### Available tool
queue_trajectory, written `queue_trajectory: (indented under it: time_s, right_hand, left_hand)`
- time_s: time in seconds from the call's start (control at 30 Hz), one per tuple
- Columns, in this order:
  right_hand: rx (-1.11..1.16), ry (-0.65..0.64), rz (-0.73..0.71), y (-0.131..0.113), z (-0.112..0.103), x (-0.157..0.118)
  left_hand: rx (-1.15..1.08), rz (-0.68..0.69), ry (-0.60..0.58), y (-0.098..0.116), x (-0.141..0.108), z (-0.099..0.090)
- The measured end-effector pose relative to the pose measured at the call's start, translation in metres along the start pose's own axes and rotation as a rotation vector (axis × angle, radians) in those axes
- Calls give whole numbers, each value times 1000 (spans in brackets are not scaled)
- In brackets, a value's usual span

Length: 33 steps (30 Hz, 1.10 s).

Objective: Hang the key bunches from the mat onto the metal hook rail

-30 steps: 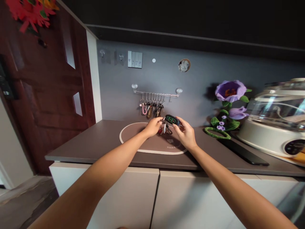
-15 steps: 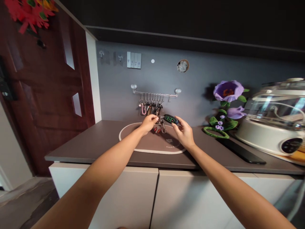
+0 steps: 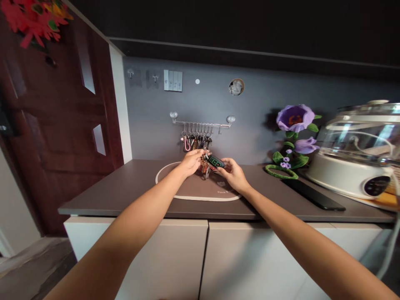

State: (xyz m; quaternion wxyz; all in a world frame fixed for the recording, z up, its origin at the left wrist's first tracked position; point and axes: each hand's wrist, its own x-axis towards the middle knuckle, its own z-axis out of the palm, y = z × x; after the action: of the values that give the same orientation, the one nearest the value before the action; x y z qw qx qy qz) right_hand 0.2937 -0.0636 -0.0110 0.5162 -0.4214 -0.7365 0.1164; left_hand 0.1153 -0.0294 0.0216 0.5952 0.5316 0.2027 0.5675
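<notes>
My right hand [image 3: 233, 174] grips a black key fob [image 3: 215, 161] with green-outlined buttons, above the mat. My left hand [image 3: 192, 161] is closed at the fob's left end, its fingers pinched on the key ring [image 3: 205, 154]. Below my left fingertips dangle keys [image 3: 206, 171] and something red, partly hidden by the hand. Behind them, a hook rail [image 3: 201, 124] on the grey wall carries several sets of keys, one with a pink loop [image 3: 187, 144]. Under both hands lies a brown mat [image 3: 187, 189] with a pale rim.
On the right of the counter [image 3: 103, 189] stand a purple flower ornament [image 3: 295, 118], a black phone-like slab [image 3: 314, 195] and a white appliance with a clear cover [image 3: 343, 171]. A dark cabinet [image 3: 234, 25] overhangs the counter. A red-brown door [image 3: 62, 137] is at left.
The fob has moved left and slightly down, closer to my left hand, and tilts more. My right hand has shifted left with it. The dangling keys have swung, and the view has shifted slightly.
</notes>
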Motion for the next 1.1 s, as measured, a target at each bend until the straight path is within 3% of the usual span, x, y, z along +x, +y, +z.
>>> queue_trajectory:
  time_s: [0.23, 0.43, 0.77, 1.1]
  right_hand:
    - [35, -175, 81, -5, 2, -2]
    - [38, -47, 20, -20, 5, 11]
    - [135, 121, -10, -28, 43, 42]
    - [392, 33, 153, -25, 37, 64]
  left_hand:
    - [-115, -35, -33, 0, -2, -1]
    - [-122, -29, 2, 1, -3, 4]
    - [-112, 69, 78, -2, 6, -2]
    - [-80, 96, 143, 0, 5, -1]
